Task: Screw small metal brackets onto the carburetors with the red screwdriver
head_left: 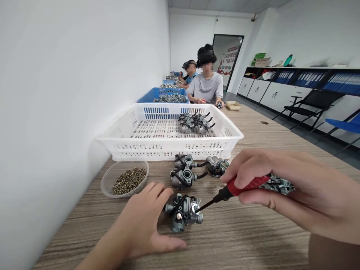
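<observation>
A metal carburetor (pixel 182 215) lies on the table in front of me. My left hand (pixel 149 221) is beside its left side, thumb and fingers spread apart around it; whether a fingertip touches it I cannot tell. My right hand (pixel 281 187) grips a screwdriver (pixel 247 185) by its red and black handle. The dark shaft slants down to the left, its tip at the pale plate on the carburetor's right side. Just beyond stand two carburetors (pixel 184 176) with black hoses, and another carburetor (pixel 216 165) lies right of them, near my right fingertips.
A clear bowl of small brass-coloured screws (pixel 129 180) sits at left. Behind the carburetors, a white perforated crate (pixel 168 144) holds several more. More metal parts (pixel 278 184) show behind my right hand. Farther back are a blue crate (pixel 146 95) and two people at the table.
</observation>
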A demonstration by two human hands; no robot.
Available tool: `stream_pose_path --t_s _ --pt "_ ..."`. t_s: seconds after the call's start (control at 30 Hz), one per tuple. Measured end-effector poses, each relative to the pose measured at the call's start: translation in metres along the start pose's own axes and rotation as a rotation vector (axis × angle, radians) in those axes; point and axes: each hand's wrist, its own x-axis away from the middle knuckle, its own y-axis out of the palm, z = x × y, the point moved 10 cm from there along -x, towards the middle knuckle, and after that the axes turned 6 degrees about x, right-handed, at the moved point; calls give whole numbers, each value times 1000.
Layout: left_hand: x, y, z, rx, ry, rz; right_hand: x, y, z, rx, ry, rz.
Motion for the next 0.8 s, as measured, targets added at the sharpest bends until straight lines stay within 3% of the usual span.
stream_pose_path --t_s 0.1,0.2,0.4,0.8 --pt "2 10 -10 -48 -96 -95 -9 8 -11 -44 -61 22" --pt "5 17 -16 -60 -130 -128 -19 26 -18 -55 -112 -43" --pt "7 15 -13 -16 -32 12 -22 40 -14 -40 -109 -105" --pt "-1 10 -1 -123 -30 70 -14 41 -4 -32 -56 -170"
